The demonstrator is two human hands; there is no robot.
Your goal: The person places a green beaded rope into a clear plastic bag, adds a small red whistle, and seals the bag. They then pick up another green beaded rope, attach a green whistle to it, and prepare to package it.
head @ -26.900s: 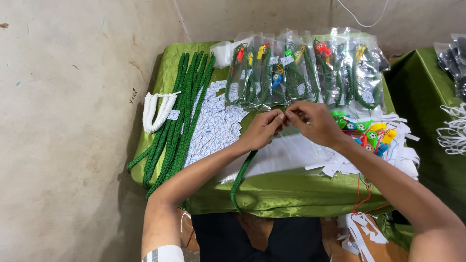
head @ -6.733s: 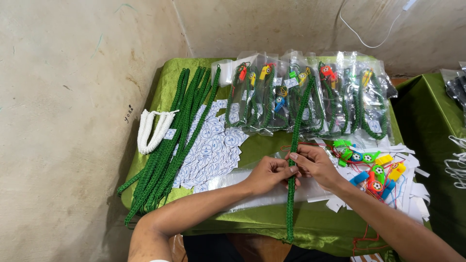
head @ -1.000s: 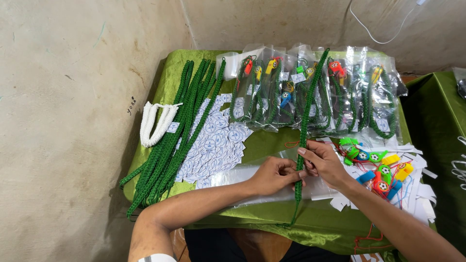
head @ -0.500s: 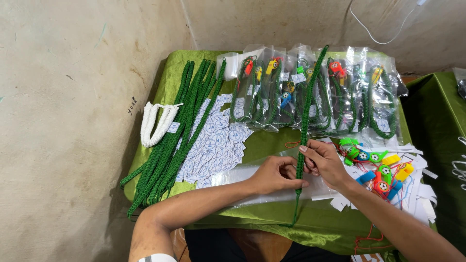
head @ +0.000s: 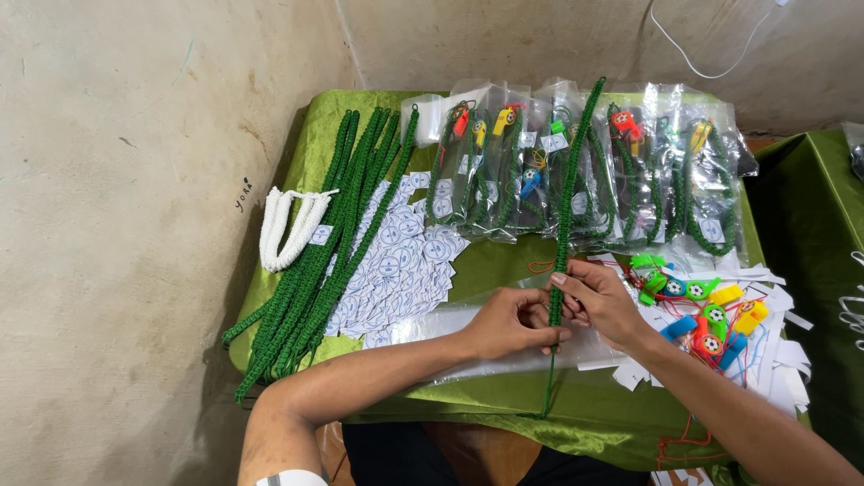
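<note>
A long green braided cord (head: 569, 184) runs from the packed bags down over the table's front edge. My left hand (head: 509, 322) pinches it from the left and my right hand (head: 598, 301) holds it from the right, both near the middle of its length. Under my hands lies a clear plastic sleeve (head: 432, 322). A thin red string (head: 542, 266) shows beside the cord just above my fingers.
A bundle of green braided cords (head: 335, 243) and white cords (head: 288, 227) lie at the left on the green-clothed table (head: 594, 418). Round paper labels (head: 396, 261) are spread in the middle. Packed clear bags (head: 585, 162) line the back. Coloured whistles (head: 706, 315) lie at the right.
The cord and both hands have stayed nearly in place over the last second; my fingers shifted slightly on the cord.
</note>
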